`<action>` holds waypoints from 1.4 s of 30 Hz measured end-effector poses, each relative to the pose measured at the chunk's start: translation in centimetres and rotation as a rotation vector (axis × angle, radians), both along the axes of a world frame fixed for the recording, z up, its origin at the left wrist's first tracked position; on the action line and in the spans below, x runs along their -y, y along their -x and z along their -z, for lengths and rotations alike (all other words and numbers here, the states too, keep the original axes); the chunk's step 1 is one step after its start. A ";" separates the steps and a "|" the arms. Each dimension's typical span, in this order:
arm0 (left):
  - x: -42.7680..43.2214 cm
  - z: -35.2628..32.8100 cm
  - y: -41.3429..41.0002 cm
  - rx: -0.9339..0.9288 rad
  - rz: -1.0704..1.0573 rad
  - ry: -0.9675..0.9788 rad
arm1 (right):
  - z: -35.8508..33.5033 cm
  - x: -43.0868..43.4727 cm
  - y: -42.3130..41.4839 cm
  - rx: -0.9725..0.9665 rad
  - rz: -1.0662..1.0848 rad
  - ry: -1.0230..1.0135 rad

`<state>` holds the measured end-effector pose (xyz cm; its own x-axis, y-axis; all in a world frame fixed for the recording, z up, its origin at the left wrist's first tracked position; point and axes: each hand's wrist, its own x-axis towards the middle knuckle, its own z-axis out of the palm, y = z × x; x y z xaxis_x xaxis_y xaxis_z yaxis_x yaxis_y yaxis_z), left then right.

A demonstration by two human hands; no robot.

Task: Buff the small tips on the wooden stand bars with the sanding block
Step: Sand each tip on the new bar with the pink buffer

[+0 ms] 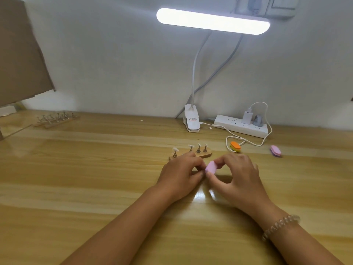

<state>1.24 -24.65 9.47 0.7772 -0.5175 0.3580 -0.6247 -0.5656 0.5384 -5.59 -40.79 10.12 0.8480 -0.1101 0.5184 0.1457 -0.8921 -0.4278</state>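
as both forearms reached in from the bottom edge and met over the middle of the wooden table (pixel 86 178), we held our hands close together, knuckles up. our right hand (pixel 238 173) arched over, and it pinched the pink sanding block (pixel 210 166) between the thumb below and the fingers curled over the top. our left hand (pixel 180 174) sat just beside it with the fingers curled inward, the fingertips right at the block's lower end; whether they pinched anything of their own we could not tell, since the hand hid it. the block stood tilted, its long axis running from the lower left near the left fingertips up and away to the right, with a broad pink face turned toward the camera. just behind the left hand lay the wooden stand bar (pixel 203 154), its long axis across the table from left to right, part of it hidden behind the knuckles. four small metal holders (pixel 198 150) rose from it, each topped by a pale tip (pixel 191 145) that pointed up. a beaded bracelet (pixel 280 225) circled the right wrist. farther right lay an orange block (pixel 235 146) and another pink block (pixel 275 150), well apart from the hands. a second stand (pixel 57 119) lay at the far left, and a clip lamp (pixel 213 21) shone above a white power strip (pixel 240 127).
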 end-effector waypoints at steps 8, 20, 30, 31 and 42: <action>0.0 0.0 0.0 0.003 0.000 0.001 | -0.1 0.0 0.1 -0.004 -0.033 -0.009; -0.1 0.2 -0.3 -0.007 -0.004 0.004 | 0.0 0.2 -0.2 -0.049 -0.042 -0.106; 0.0 0.8 -1.0 -0.057 -0.017 0.059 | 0.0 -0.6 0.3 0.033 -0.141 -0.032; -0.1 0.8 -1.0 -0.069 -0.009 0.067 | -0.1 -0.6 0.2 0.027 -0.124 -0.030; -0.1 0.7 -1.1 -0.110 0.006 0.080 | -0.3 0.0 0.1 0.008 -0.036 -0.032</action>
<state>2.33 -24.58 8.77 0.8110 -0.4956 0.3110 -0.5625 -0.5140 0.6476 -5.66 -40.78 10.37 0.8474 -0.0965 0.5221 0.1809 -0.8720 -0.4548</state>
